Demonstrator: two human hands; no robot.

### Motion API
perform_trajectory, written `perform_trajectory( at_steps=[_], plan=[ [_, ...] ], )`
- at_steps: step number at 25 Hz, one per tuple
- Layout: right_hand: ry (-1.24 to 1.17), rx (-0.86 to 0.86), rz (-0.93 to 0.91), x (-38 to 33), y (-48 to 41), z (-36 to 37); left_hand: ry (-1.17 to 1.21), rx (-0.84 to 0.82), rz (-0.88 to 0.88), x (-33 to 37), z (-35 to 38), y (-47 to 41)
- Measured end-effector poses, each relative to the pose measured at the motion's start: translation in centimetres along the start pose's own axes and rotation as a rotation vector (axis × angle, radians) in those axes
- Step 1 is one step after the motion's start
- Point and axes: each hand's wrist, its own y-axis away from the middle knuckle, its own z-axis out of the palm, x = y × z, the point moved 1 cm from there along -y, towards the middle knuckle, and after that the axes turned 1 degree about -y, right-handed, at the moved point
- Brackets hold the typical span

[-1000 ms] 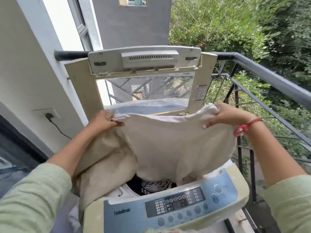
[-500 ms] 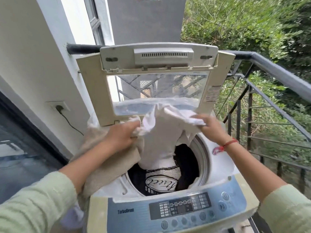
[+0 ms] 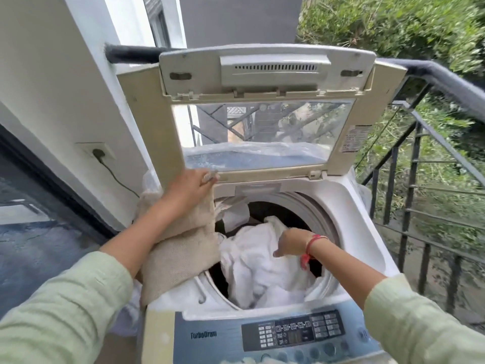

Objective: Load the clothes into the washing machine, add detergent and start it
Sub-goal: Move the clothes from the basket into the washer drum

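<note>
My left hand [image 3: 189, 185] is up at the back left corner of the washing machine [image 3: 362, 232], just under the raised lid [image 3: 262, 69], fingers curled tight on the top edge of the beige cloth [image 3: 181, 253]. That cloth hangs over the machine's left rim, partly inside the drum [image 3: 304, 206] and partly outside. My right hand [image 3: 291, 244], with a red thread [image 3: 312, 245] at the wrist, is down in the drum on the white cloth [image 3: 257, 264], which fills the opening. Its fingers bend into the fabric and I cannot tell whether they pinch it or only press. The control panel [image 3: 294, 332] sits at the machine's near edge.
</note>
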Motion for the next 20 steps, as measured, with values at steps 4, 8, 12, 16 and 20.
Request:
perform_trajectory(
  at_steps=[4, 8, 12, 16, 20],
  plan=[
    [-0.054, 0.170, -0.056, -0.4, -4.9, 1.5, -0.007, 0.198, 0.073, -0.5, 0.6, -1.0],
    [0.016, -0.029, -0.015, -1.0, -9.9, 6.8, 0.020, 0.111, 0.106, -1.7, 5.1, -0.3],
    [-0.136, -0.115, 0.077, -1.8, -13.3, 11.9, 0.016, 0.091, 0.078, -3.1, 7.5, -1.1],
    [-0.091, -0.046, 0.167, -2.0, -15.6, 14.5, 0.040, 0.141, 0.029, -4.3, 7.5, -1.9],
    [-0.052, -0.119, 0.098, -0.5, -18.8, 14.3, 0.060, 0.155, 0.004, -4.5, 7.5, -2.1]
  ],
)
